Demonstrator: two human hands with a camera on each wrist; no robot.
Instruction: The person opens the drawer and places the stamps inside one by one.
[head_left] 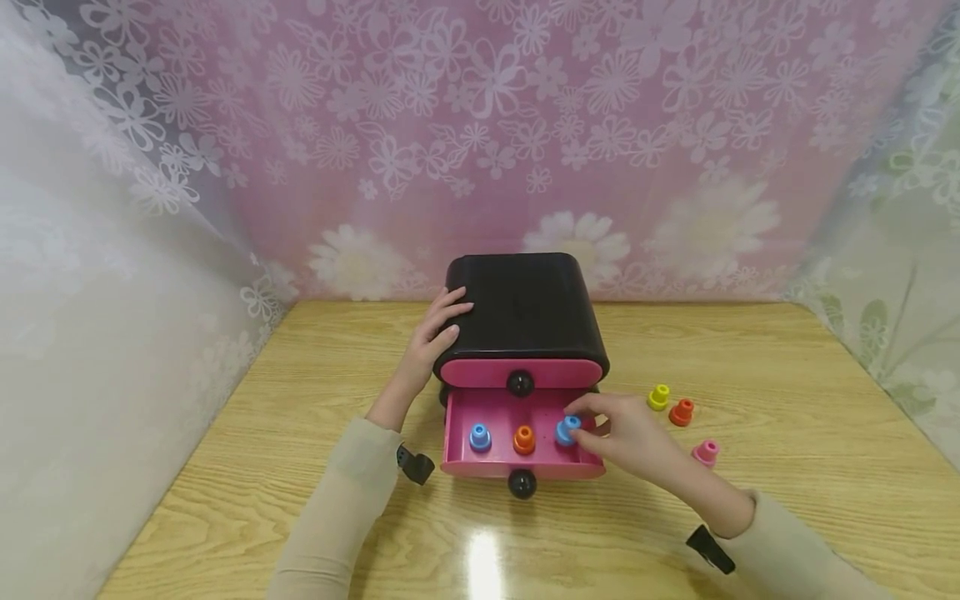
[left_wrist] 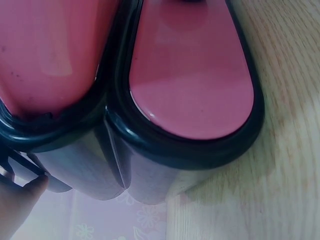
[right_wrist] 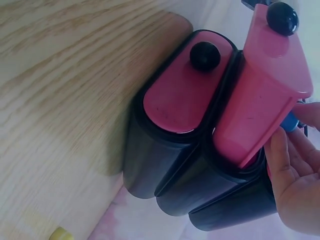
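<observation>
A black drawer cabinet [head_left: 525, 300] with pink drawers stands on the table, its middle drawer [head_left: 502, 408] pulled out. Along the cabinet's upper left side rests my left hand [head_left: 431, 337], fingers fairly straight over the edge; part of that hand [left_wrist: 17, 205] shows in the left wrist view. At the drawer's right end my right hand [head_left: 630, 429] pinches a small blue cone-shaped peg [head_left: 567, 430] between thumb and fingers. An orange peg [head_left: 524, 439] stands upright mid-drawer, and another blue peg [head_left: 479, 437] is at its left. In the right wrist view the drawer front partly hides the pinched peg.
On the table to the right are a yellow peg [head_left: 659, 397], a red-orange peg [head_left: 682, 412] and a pink peg [head_left: 706, 452], the last partly behind the right forearm. A floral curtain [head_left: 495, 150] hangs at the back. The drawers have round black knobs [head_left: 522, 483].
</observation>
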